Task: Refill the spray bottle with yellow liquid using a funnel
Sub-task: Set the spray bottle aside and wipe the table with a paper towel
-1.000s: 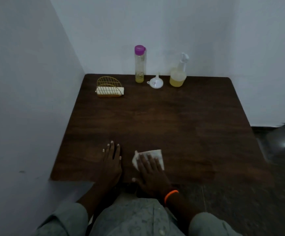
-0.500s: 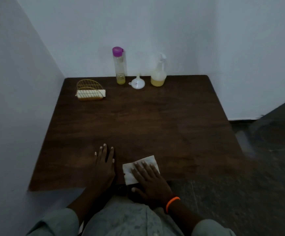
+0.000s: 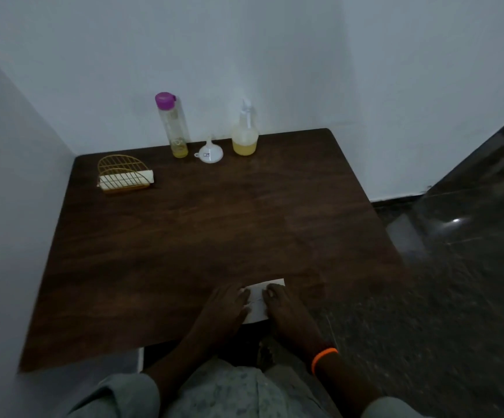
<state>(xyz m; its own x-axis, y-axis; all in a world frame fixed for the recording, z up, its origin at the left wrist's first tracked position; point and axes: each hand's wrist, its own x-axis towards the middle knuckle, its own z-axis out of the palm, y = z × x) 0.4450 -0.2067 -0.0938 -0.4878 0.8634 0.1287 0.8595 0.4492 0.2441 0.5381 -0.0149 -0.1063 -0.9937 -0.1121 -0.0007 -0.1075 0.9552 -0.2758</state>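
So the table (image 3: 184, 236) is seen shifted over in view compared with half a second back, and the left hand (image 3: 223, 312) has been brought in from the bare wood onto the paper (image 3: 258, 300), which was only being pressed by the right hand (image 3: 286, 312) before. The paper now sits at the near edge, pinned from both sides, with fingers laid fairly flat on it; whether it's actually being pinched can't be told, it's a bit blurry. An orange band (image 3: 323, 359) is worn on the right wrist.

At the far edge, well apart from both hands, the bottle (image 3: 173, 128) with the purple cap, the sprayer (image 3: 244, 134) partly filled with yellow liquid, and the funnel (image 3: 210, 153) between them are lined up untouched. The rack (image 3: 124, 175) is parked at far left.
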